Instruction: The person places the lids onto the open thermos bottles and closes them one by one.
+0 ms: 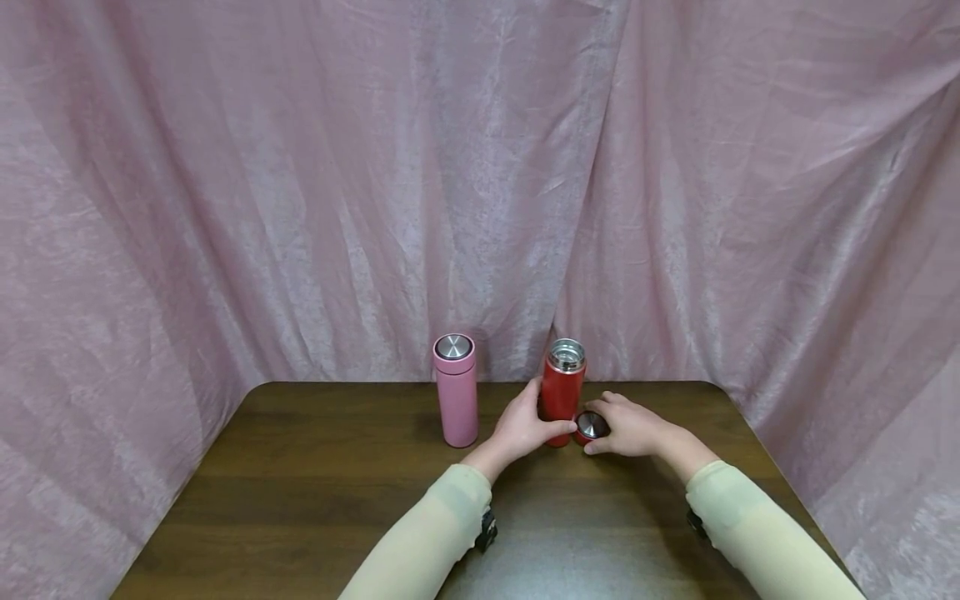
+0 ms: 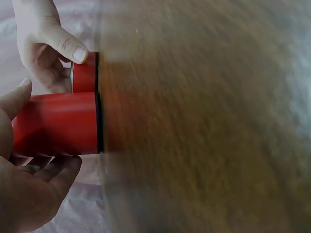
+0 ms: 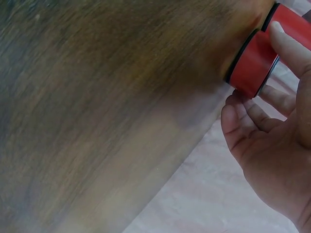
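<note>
A red thermos (image 1: 562, 392) stands upright on the table with its steel mouth uncovered. My left hand (image 1: 522, 421) curls round its body, thumb on the near side and fingers behind. Right beside the thermos, its red lid (image 2: 85, 75) sits on the tabletop, steel disc facing up. My right hand (image 1: 628, 427) holds this lid from the right, the thumb (image 3: 289, 46) lying across its side. A pink thermos (image 1: 457, 404), capped with a steel-topped lid, stands to the left, apart from both hands.
The dark wooden table (image 1: 337, 492) has its far edge just behind the thermoses. Pink velvet curtain (image 1: 315, 208) hangs behind it and along both sides.
</note>
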`<control>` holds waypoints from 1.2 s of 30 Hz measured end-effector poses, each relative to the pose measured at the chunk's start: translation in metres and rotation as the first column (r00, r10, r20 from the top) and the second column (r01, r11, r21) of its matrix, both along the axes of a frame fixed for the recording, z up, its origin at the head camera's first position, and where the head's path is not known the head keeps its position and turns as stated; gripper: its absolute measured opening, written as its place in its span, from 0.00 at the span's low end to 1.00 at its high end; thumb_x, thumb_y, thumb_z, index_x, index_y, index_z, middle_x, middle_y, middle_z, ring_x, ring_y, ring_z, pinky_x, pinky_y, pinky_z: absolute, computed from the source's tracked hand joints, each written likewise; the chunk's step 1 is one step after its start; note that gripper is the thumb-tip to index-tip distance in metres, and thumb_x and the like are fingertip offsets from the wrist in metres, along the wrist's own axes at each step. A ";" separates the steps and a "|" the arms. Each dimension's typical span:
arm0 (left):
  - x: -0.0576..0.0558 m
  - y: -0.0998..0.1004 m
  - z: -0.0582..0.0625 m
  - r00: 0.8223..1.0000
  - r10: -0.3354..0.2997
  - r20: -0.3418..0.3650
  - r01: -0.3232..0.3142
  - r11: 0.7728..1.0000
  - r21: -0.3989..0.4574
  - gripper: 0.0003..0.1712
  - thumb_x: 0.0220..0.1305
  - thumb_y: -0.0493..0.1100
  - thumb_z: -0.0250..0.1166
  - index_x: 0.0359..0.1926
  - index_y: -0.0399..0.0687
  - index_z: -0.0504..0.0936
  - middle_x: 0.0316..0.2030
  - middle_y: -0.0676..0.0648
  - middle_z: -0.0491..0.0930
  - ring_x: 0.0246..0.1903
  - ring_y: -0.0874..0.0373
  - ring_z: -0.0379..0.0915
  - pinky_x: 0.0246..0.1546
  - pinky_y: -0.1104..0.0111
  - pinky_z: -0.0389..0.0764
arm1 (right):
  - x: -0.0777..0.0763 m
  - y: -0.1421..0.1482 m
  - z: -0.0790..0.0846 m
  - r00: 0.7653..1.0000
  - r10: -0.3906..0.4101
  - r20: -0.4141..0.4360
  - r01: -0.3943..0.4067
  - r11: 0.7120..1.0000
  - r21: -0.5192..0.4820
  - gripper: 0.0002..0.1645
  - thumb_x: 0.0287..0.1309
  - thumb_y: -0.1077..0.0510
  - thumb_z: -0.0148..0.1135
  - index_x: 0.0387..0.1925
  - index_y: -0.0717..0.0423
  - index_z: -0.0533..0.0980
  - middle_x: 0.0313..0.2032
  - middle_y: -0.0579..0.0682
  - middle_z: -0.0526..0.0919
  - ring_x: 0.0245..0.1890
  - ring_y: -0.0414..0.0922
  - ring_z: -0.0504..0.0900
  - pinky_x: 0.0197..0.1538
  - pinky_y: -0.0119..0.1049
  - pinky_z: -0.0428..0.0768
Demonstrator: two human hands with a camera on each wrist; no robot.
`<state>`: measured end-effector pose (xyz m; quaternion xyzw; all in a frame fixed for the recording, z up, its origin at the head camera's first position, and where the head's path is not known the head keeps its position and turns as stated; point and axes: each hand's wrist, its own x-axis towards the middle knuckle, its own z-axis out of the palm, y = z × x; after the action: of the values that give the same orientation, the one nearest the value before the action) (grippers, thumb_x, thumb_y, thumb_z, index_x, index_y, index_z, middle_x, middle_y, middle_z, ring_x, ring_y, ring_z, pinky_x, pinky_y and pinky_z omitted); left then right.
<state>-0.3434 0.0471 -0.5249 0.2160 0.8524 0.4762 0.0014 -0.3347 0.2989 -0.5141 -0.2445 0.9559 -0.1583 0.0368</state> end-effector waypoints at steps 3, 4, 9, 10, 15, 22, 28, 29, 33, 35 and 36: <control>-0.001 0.000 -0.001 1.000 0.002 -0.004 -0.002 1.000 -0.004 0.47 0.64 0.55 0.84 0.77 0.49 0.71 0.63 0.47 0.85 0.60 0.51 0.84 0.66 0.52 0.83 | -0.001 0.000 -0.001 1.000 0.003 -0.005 -0.003 1.000 0.009 0.47 0.57 0.37 0.86 0.67 0.61 0.81 0.57 0.56 0.83 0.56 0.53 0.83 0.60 0.56 0.85; -0.001 0.000 -0.001 1.000 0.003 -0.006 -0.003 1.000 -0.007 0.47 0.64 0.55 0.84 0.77 0.49 0.71 0.63 0.47 0.85 0.60 0.51 0.84 0.66 0.52 0.83 | -0.002 0.000 -0.001 1.000 0.003 -0.004 -0.003 1.000 0.011 0.47 0.57 0.36 0.86 0.67 0.61 0.81 0.56 0.56 0.83 0.55 0.53 0.83 0.60 0.56 0.85; -0.001 0.002 -0.002 1.000 0.014 -0.014 -0.015 1.000 -0.020 0.46 0.64 0.54 0.84 0.76 0.49 0.72 0.62 0.48 0.86 0.59 0.52 0.84 0.65 0.53 0.84 | -0.004 0.000 -0.002 1.000 0.002 -0.001 -0.002 1.000 0.007 0.46 0.57 0.38 0.86 0.66 0.62 0.82 0.54 0.55 0.83 0.54 0.52 0.83 0.60 0.55 0.85; -0.002 0.002 -0.002 1.000 0.016 -0.015 -0.016 1.000 -0.021 0.45 0.64 0.54 0.84 0.75 0.49 0.72 0.61 0.48 0.86 0.59 0.52 0.84 0.64 0.53 0.84 | -0.004 0.000 -0.002 1.000 0.001 0.000 -0.001 1.000 0.006 0.45 0.57 0.39 0.86 0.66 0.62 0.82 0.54 0.55 0.83 0.53 0.52 0.83 0.60 0.55 0.85; -0.002 0.002 -0.003 1.000 0.027 -0.014 -0.027 0.999 -0.023 0.45 0.64 0.54 0.84 0.75 0.49 0.73 0.61 0.47 0.86 0.59 0.51 0.84 0.64 0.53 0.84 | -0.004 0.000 -0.003 1.000 0.002 -0.003 -0.002 1.000 0.000 0.44 0.57 0.39 0.86 0.66 0.62 0.82 0.53 0.53 0.83 0.53 0.51 0.83 0.60 0.54 0.84; -0.001 0.002 -0.003 0.999 0.043 -0.019 -0.044 0.999 -0.028 0.44 0.63 0.56 0.84 0.74 0.50 0.74 0.59 0.48 0.87 0.58 0.51 0.85 0.62 0.53 0.85 | -0.003 0.000 -0.003 1.000 0.001 0.001 0.000 1.000 -0.012 0.43 0.57 0.40 0.86 0.65 0.62 0.83 0.53 0.52 0.83 0.53 0.50 0.83 0.60 0.54 0.84; 0.000 0.002 -0.002 0.998 0.051 -0.025 -0.051 0.998 -0.031 0.44 0.63 0.56 0.84 0.73 0.50 0.74 0.58 0.48 0.87 0.57 0.51 0.85 0.61 0.53 0.85 | -0.001 0.000 0.000 1.000 0.006 -0.006 -0.006 1.000 -0.024 0.41 0.57 0.41 0.86 0.63 0.62 0.83 0.52 0.52 0.84 0.52 0.50 0.83 0.60 0.54 0.84; 0.000 0.002 -0.002 0.998 0.052 -0.026 -0.053 0.998 -0.029 0.44 0.63 0.56 0.85 0.73 0.50 0.75 0.58 0.48 0.87 0.57 0.51 0.85 0.61 0.53 0.85 | -0.001 -0.001 0.000 1.000 0.008 -0.009 -0.008 1.000 -0.028 0.41 0.57 0.41 0.86 0.63 0.62 0.83 0.52 0.52 0.84 0.52 0.50 0.83 0.59 0.54 0.85; 0.001 0.001 -0.003 0.998 0.048 -0.028 -0.049 0.998 -0.035 0.43 0.62 0.56 0.85 0.72 0.51 0.75 0.57 0.49 0.88 0.56 0.52 0.85 0.60 0.54 0.86 | 0.001 0.000 0.001 1.000 0.008 -0.019 -0.008 0.999 -0.034 0.39 0.56 0.43 0.87 0.61 0.62 0.84 0.50 0.50 0.83 0.50 0.49 0.83 0.58 0.52 0.85; 0.000 0.000 -0.004 0.999 0.043 -0.029 -0.044 0.998 -0.037 0.43 0.62 0.57 0.85 0.71 0.51 0.75 0.57 0.49 0.88 0.55 0.52 0.86 0.59 0.54 0.86 | 0.002 0.000 0.001 1.000 0.003 -0.023 -0.004 0.999 -0.036 0.39 0.55 0.43 0.87 0.60 0.62 0.84 0.50 0.50 0.83 0.50 0.48 0.83 0.57 0.52 0.85; 0.001 0.000 -0.004 0.999 0.041 -0.027 -0.042 0.998 -0.039 0.43 0.62 0.57 0.85 0.71 0.52 0.76 0.57 0.50 0.88 0.55 0.53 0.86 0.59 0.55 0.86 | 0.002 0.001 0.001 1.000 0.001 -0.026 -0.002 0.999 -0.034 0.39 0.55 0.43 0.87 0.60 0.62 0.84 0.49 0.50 0.83 0.49 0.48 0.83 0.57 0.52 0.85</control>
<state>-0.3429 0.0466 -0.5289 0.2043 0.8658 0.4564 -0.0154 -0.3329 0.2997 -0.5129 -0.2478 0.9533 -0.1715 0.0204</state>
